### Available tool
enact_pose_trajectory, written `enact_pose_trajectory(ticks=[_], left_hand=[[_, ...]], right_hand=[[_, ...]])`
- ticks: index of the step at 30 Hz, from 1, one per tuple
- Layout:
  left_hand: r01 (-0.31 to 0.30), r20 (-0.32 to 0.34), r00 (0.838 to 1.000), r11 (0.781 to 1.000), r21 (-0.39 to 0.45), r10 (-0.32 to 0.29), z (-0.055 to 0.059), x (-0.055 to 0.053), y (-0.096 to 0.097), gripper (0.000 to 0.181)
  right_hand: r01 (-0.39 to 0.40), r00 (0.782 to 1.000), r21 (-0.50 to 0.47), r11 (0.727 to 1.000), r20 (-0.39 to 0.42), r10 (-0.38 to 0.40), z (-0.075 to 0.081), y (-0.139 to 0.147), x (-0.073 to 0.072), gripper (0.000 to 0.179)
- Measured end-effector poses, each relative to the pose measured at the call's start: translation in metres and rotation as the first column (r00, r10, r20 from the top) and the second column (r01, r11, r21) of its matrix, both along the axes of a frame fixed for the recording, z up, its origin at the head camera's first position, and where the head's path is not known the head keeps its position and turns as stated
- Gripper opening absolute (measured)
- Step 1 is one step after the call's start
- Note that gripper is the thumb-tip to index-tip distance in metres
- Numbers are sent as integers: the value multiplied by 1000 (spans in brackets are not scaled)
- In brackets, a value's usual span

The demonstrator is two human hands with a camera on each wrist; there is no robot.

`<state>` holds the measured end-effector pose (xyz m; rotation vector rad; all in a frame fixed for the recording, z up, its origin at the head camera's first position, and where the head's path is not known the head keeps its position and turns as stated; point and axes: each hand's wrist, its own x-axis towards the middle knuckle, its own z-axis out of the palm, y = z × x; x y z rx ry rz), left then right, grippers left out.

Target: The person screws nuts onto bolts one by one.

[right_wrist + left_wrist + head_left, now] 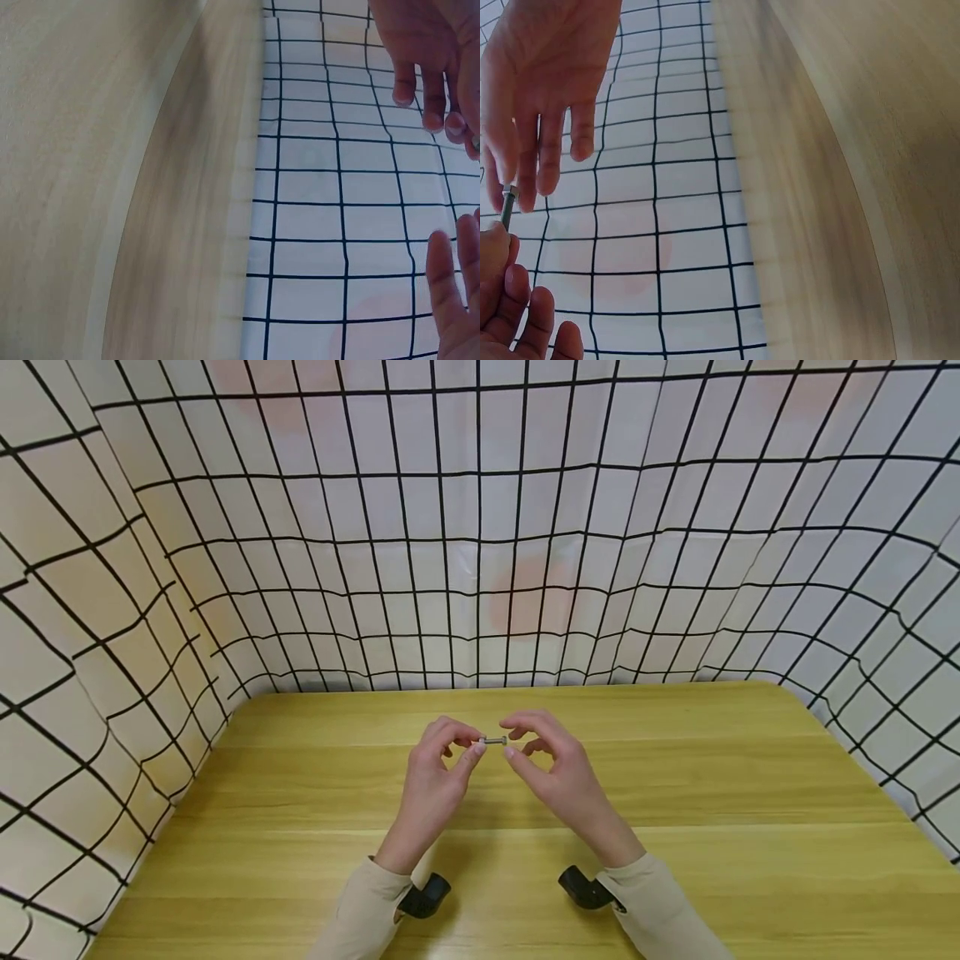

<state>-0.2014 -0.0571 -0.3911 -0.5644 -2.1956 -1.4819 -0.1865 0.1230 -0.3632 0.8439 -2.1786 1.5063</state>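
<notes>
In the head view, a small metal bolt (493,741) is held almost level above the table. My left hand (441,768) pinches its left end between thumb and index finger. At the bolt's wider right end, my right hand (555,764) has its thumb and index finger parted, one below and one above that end. The left wrist view shows the bolt (508,206) rising from the left fingertips, with the right hand (551,75) beyond it. In the right wrist view the left hand (435,60) is at top right and the right hand's fingers (446,281) are spread lower down.
A wood-grain table (300,802) lies beneath both hands. White sheeting with a black grid (420,510) surrounds its back and sides. Black wrist cameras (425,896) sit at the cuffs of the beige sleeves (360,906).
</notes>
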Motion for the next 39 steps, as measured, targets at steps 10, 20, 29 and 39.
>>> enact_pose_trajectory(ticks=[10, 20, 29, 39], left_hand=[[7, -1, 1000, 1000, -11, -7, 0, 0, 1, 5], [38, -49, 998, 999, -28, -39, -1, 1, 3, 7], [19, -52, 998, 999, -36, -21, -1, 1, 2, 5], [7, -22, 1000, 999, -35, -8, -2, -1, -1, 5]], right_hand=[[5, 995, -4, 1000, -96, -5, -11, 2, -10, 21], [42, 998, 27, 999, 44, -43, -35, 9, -24, 6], [53, 978, 12, 999, 201, -55, -36, 8, -22, 25], [33, 999, -10, 999, -32, -33, -22, 2, -13, 30]])
